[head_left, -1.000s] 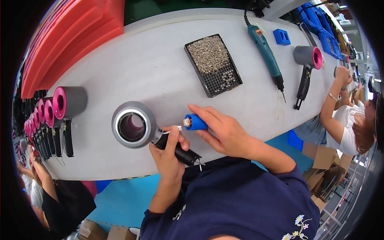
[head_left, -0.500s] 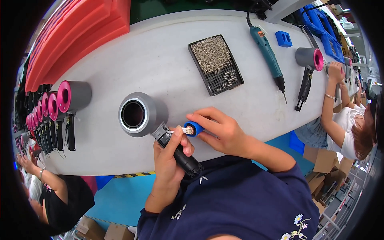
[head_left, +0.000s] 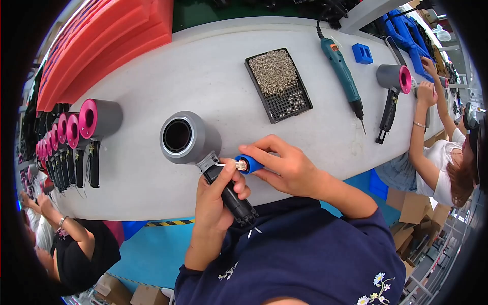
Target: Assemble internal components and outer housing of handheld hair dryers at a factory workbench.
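Note:
My left hand [head_left: 218,195] is closed round the black handle of a hair dryer [head_left: 206,137] whose grey round head rests toward the left, its ring opening facing up. Loose wire ends stick out at the handle's lower end. Between thumb and forefinger the same hand pinches a small white connector [head_left: 240,165] on a wire. My right hand [head_left: 290,165] grips a blue cylindrical part [head_left: 249,163] with copper-coloured windings visible in its open end. Connector and blue part meet in front of me; whether they are fully joined I cannot tell.
A black tray of small screws [head_left: 278,84] lies beyond my hands. Right of it are a teal electric screwdriver [head_left: 343,73], a blue block [head_left: 362,53] and another hair dryer [head_left: 391,84]. Several pink-ringed dryers [head_left: 101,119] line the left, near red foam [head_left: 112,46]. Co-workers sit at both sides.
The dryer's head has shifted slightly right and up in the picture. Both hands keep their grips on the handle, connector and blue part. The right co-worker's second arm now reaches toward the blue bins.

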The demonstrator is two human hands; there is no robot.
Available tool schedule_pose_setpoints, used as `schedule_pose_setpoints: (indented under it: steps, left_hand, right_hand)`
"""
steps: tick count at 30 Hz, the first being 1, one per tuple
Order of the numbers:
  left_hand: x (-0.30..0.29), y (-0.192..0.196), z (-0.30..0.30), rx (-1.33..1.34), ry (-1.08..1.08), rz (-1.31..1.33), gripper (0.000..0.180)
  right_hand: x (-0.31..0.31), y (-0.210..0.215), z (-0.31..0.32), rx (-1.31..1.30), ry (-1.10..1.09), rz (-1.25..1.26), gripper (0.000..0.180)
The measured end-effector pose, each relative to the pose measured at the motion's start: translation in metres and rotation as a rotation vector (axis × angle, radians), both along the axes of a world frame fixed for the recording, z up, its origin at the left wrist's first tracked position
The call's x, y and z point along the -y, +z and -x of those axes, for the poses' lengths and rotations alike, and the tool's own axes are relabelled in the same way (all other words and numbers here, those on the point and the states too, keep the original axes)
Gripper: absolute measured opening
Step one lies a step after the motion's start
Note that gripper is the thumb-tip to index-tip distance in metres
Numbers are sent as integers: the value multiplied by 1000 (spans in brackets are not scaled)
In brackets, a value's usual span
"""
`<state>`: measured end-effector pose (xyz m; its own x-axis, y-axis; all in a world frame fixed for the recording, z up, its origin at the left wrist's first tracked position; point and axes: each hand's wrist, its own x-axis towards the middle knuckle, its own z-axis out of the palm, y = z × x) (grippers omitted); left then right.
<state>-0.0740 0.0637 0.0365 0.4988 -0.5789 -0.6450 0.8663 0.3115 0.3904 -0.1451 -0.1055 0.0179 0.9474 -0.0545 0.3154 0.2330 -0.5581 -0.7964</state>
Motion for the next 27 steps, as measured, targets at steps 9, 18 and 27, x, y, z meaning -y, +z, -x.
schedule_pose_setpoints:
  steps: [9,18,27]
  left_hand:
    - [-5,5,-1,-15,8,-62,13]
    - [-10,-1,-1,15,-14,-26,13]
    - [-7,-4,4,7,-7,32,14]
  right_hand:
    - [-1,0,-4,84,19,60,52]
    - [-4,4,-3,52,2,110,52]
    - [-3,15,-5,-33,40,96,49]
